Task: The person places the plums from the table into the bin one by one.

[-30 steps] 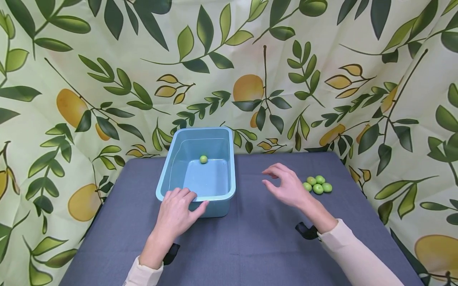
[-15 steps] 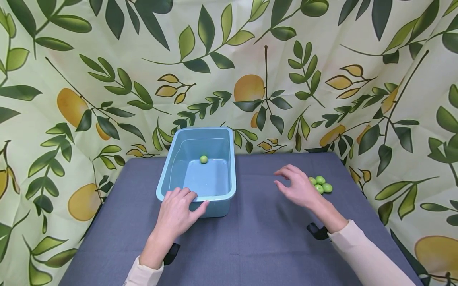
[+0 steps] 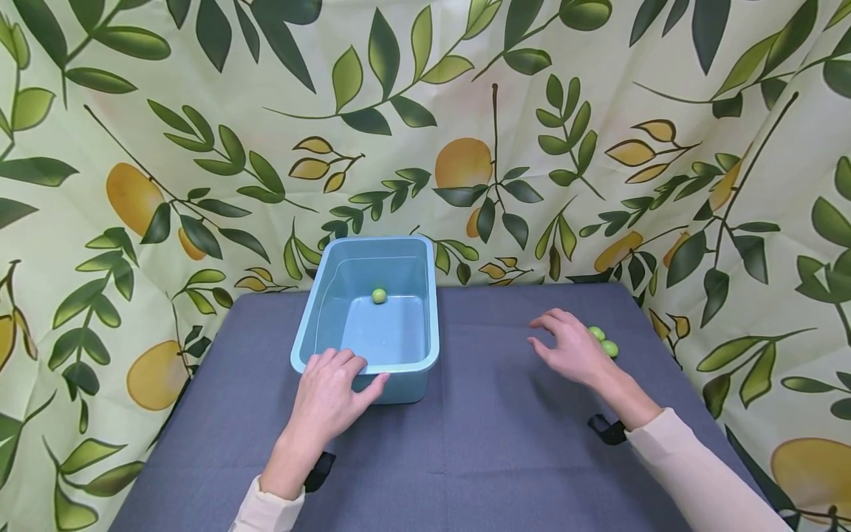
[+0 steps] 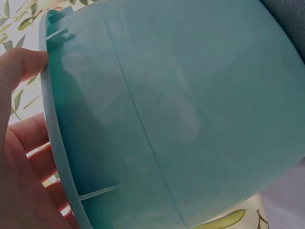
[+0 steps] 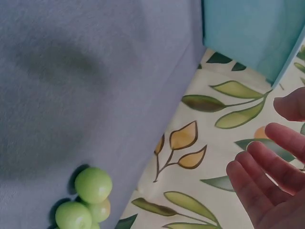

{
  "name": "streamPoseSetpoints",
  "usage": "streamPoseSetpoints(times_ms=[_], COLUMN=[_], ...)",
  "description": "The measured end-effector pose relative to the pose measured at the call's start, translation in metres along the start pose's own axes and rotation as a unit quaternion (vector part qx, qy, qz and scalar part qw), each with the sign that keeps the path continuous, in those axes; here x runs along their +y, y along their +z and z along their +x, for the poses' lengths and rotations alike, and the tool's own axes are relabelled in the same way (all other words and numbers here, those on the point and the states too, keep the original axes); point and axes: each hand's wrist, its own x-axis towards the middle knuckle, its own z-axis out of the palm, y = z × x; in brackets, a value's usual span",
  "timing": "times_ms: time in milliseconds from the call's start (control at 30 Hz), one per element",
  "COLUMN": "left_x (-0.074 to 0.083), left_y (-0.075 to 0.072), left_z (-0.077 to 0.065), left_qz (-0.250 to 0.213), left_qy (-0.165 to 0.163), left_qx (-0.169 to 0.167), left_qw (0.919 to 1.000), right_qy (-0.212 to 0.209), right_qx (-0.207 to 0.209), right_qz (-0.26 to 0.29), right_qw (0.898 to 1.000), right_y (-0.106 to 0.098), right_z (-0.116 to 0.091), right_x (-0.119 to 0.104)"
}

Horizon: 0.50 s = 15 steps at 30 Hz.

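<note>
My left hand [image 3: 328,391] rests on the near rim of a light blue plastic tub [image 3: 431,325], fingers over the edge. In the left wrist view the thumb [image 4: 34,62] touches the rim, and the fingertips are hidden behind it. A single small round green fruit [image 3: 379,296] lies inside the tub toward its far end. To the right, my right hand [image 3: 573,347] hovers above the table with loosely bent fingers and holds nothing. Several more green fruits [image 5: 93,185] sit clustered on the table beside it, partly hidden by that hand in the head view.
A dark blue-grey cloth covers the table [image 3: 465,443]. Behind and at both sides hangs a pale curtain [image 3: 399,170] printed with leaves and orange fruit. The tub stands near the table's back edge.
My right hand has moved steadily to the right, toward the cluster of green fruits, and now covers more of it. The left hand and the tub have stayed in place.
</note>
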Motion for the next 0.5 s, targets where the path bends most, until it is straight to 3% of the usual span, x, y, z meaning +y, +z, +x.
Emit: streamPoseSetpoints(times_ms=[500], left_x=[0.000], left_y=[0.001], left_z=[0.000], left_qz=[0.003], left_qy=[0.000], left_qx=[-0.001], left_qw=[1.0000], right_qy=[0.048], right_qx=[-0.026], right_qz=[-0.079], right_qw=[0.995], right_y=[0.000], right_z=[-0.010], right_x=[0.029])
